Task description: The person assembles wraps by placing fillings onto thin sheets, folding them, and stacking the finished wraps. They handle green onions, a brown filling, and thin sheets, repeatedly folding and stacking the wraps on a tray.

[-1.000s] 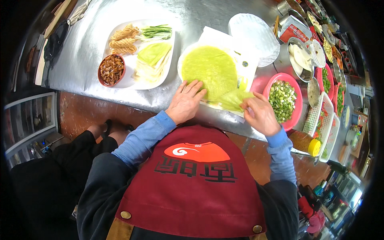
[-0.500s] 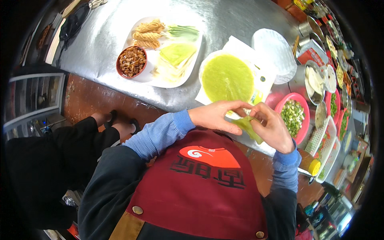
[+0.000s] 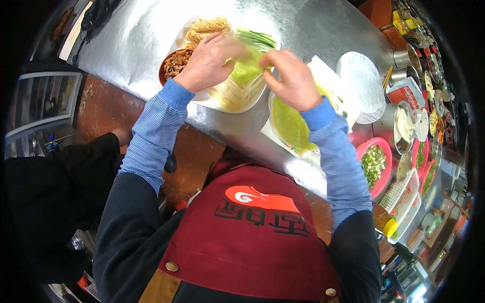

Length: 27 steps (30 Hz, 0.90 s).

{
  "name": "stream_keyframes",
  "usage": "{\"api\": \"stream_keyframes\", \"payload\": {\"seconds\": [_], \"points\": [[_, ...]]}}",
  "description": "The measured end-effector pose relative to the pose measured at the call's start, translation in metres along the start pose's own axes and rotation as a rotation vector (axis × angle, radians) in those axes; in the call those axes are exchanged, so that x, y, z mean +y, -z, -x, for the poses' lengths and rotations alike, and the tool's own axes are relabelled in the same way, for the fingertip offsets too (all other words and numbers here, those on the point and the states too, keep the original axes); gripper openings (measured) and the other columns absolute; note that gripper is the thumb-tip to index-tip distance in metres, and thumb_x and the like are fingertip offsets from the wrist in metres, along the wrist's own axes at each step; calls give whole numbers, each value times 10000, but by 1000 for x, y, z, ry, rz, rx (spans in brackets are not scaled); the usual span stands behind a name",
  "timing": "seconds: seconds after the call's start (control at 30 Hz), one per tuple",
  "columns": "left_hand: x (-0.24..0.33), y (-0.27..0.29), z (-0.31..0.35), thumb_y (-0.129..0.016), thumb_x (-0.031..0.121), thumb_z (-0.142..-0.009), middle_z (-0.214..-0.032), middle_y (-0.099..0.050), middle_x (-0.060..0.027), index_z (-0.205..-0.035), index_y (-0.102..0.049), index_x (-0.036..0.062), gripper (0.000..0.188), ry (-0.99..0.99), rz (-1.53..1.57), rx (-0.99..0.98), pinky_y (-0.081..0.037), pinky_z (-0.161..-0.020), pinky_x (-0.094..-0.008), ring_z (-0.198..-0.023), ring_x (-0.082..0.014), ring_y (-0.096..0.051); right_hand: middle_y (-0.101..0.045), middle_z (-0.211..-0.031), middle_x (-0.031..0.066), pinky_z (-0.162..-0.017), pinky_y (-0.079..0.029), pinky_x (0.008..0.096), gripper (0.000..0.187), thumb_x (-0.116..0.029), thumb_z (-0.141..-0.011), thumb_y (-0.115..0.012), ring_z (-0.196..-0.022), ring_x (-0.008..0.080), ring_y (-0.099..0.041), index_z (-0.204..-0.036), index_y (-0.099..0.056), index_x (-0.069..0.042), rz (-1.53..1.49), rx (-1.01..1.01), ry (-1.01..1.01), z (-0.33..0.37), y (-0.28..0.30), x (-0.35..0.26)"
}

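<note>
Over the white plate (image 3: 262, 90), my left hand (image 3: 214, 59) and my right hand (image 3: 292, 80) pinch opposite sides of a thin green wrapper sheet (image 3: 246, 70), somewhat blurred. Pale wrapper sheets (image 3: 230, 97) lie beneath it on the plate. Further back on the plate are bundled yellowish strips (image 3: 208, 26) and thin green vegetable strips (image 3: 258, 40). Left of my left hand, a reddish bowl of chunky brown sauce (image 3: 176, 64) rests at the plate's side. Below my right forearm sits a round green sheet (image 3: 290, 126) on white packaging, partly hidden by that arm.
Stacked clear plastic lids (image 3: 361, 86) lie right of the packaging. Further right stand a pink bowl of chopped scallions (image 3: 374, 164), metal pots (image 3: 401, 129), white baskets (image 3: 404, 197) and a yellow-capped jar (image 3: 386, 224). Another person in dark clothes (image 3: 45, 212) is at the left.
Both hands have moved from the table's front edge up and left to the plate, carrying the green wrapper sheet, which is now spread between them.
</note>
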<state>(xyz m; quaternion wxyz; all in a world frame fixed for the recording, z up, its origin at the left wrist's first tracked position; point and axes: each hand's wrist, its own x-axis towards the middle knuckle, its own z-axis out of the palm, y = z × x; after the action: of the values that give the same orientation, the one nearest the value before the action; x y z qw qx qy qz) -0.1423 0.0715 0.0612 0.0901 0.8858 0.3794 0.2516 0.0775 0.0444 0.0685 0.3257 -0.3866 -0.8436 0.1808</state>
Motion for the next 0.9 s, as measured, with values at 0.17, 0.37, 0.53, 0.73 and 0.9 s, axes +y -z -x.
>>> {"api": "stream_keyframes", "payload": {"seconds": [0.17, 0.37, 0.53, 0.73, 0.9], "points": [[-2, -17, 45, -541, -24, -700, -997, -643, -86, -966, -653, 80, 307, 69, -57, -55, -415, -911, -432, -949, -286, -583, -614, -1008, 101, -822, -459, 385, 201, -57, -736, -644, -941, 288, -575, -932, -601, -49, 113, -117, 44, 52, -34, -11], [54, -8, 70, -557, -69, -686, -812, -615, -117, -884, -634, 55, 246, 231, 153, 47, -454, -719, -388, -776, -306, -576, -631, -947, 126, -763, -470, 360, 198, 38, -743, -628, -882, 303, -595, -931, -615, -24, -29, -27, -306, 138, 3, -47], [111, -31, 81, -565, -88, -708, -795, -618, -131, -899, -634, 32, 236, 189, 345, -85, -481, -693, -378, -757, -314, -602, -638, -883, 130, -683, -491, 338, 150, 48, -772, -609, -783, 277, -619, -915, -623, 3, 31, 89, -541, 195, 24, -63], [146, -64, 75, -571, -53, -738, -924, -619, -121, -925, -623, 34, 214, 189, 381, -183, -501, -719, -370, -848, -312, -603, -636, -849, 114, -620, -499, 316, 126, 4, -808, -612, -688, 216, -623, -929, -620, -31, 95, 244, -895, 242, 35, -73], [135, -91, 55, -539, -3, -734, -1108, -568, -139, -1078, -576, 38, 349, 356, 205, -85, -464, -838, -403, -1009, -333, -545, -646, -887, 105, -579, -494, 288, 137, -52, -846, -603, -713, 160, -624, -977, -624, -20, -13, 399, -1149, 259, 38, -73]]}}
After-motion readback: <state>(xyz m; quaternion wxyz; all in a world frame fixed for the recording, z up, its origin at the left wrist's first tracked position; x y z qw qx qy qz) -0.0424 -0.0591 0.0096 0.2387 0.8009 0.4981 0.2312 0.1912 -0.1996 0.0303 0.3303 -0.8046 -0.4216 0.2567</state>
